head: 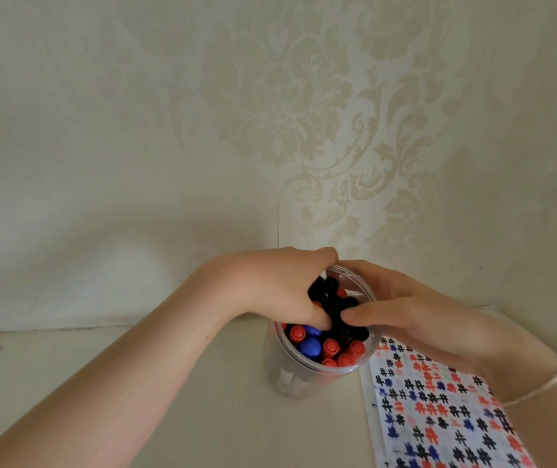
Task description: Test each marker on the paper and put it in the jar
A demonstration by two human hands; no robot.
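Cream tabletop [169, 417], matte, pushed against a wall with pale damask wallpaper [304, 113]; a wallpaper seam runs vertically down to just behind the jar. One clear plastic jar [290, 380] stands upright on the table, mouth up, just left of the paper and near the back edge. One sheet of paper [439, 417] lies flat at lower right, long axis running away from the viewer and tilted slightly left, covered in rows of hash marks in black, red and blue. Its top left corner sits just beside the jar.

Markers [329, 346] packed in the jar stand vertical, caps up. Visible caps: about six red, two blue, and a black cluster too crowded and hand-covered to count.

Left hand [277, 285] comes in from lower left, fingers curled down into the jar mouth among the black caps; whether it actually pinches one cannot be told. Right hand [415, 315] comes in from the right, fingers curved over the far rim, thumb extended flat across the black caps, touching them. Thumb tips of both hands nearly meet over the jar. One thin bracelet [536, 386] circles the right wrist.
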